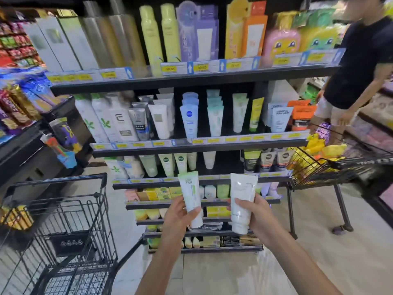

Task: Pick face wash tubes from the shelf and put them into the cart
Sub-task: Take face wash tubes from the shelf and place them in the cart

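Note:
My left hand (177,217) grips a white face wash tube with a green stripe (190,192), cap end down. My right hand (258,216) grips a plain white face wash tube (242,199), also cap down. Both tubes are held side by side in front of the lower shelves. The black wire cart (63,226) stands to the lower left of my hands, its basket open at the top. More face wash tubes (189,122) stand in rows on the middle shelf (200,145) above my hands.
A person in a dark shirt (359,67) stands at the right with a second wire cart (331,165) holding yellow packs. Snack shelves (19,81) line the left side. Bare tiled floor (319,262) lies at the lower right.

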### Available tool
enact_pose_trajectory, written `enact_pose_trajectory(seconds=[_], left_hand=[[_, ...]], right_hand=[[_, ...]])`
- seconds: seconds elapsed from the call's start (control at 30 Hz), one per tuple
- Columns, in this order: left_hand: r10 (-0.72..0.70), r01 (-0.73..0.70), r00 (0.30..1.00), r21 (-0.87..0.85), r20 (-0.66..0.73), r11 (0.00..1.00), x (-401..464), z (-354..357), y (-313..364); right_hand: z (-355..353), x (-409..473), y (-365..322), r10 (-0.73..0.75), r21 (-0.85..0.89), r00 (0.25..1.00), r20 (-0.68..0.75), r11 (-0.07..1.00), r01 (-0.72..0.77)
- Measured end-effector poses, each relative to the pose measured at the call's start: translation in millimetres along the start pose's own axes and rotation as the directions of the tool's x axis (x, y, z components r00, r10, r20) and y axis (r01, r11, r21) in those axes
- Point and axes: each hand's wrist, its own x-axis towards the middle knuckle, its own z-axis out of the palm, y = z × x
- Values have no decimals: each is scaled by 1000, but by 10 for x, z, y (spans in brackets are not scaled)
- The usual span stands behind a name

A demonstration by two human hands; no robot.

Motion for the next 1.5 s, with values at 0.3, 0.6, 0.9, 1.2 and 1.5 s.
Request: enact_pose_trajectory(seconds=[0.3, 0.6, 0.9, 1.2, 1.5], left_hand=[[55, -57, 996, 25, 63, 998, 644, 381, 88], [220, -239, 963, 120, 156, 963, 1441, 1119, 607], [421, -434, 901, 204, 102, 878, 2084, 1998, 1155], [427, -381, 904, 483, 17, 788, 2644, 2295, 974], [410, -294, 912, 680, -10, 672, 2716, 2334, 887]], right_hand=[[-151, 437, -325, -54, -74, 998, -35, 996, 52], [-358, 922, -894, -216, -64, 971, -100, 976, 210], [-699, 1194, -1223, -270, -53, 957, -110, 963, 265], [-1085, 1277, -1493, -267, -100, 961, -75, 961, 259], [-1231, 1420, -1620, -203, -104, 979, -2, 974, 201]])
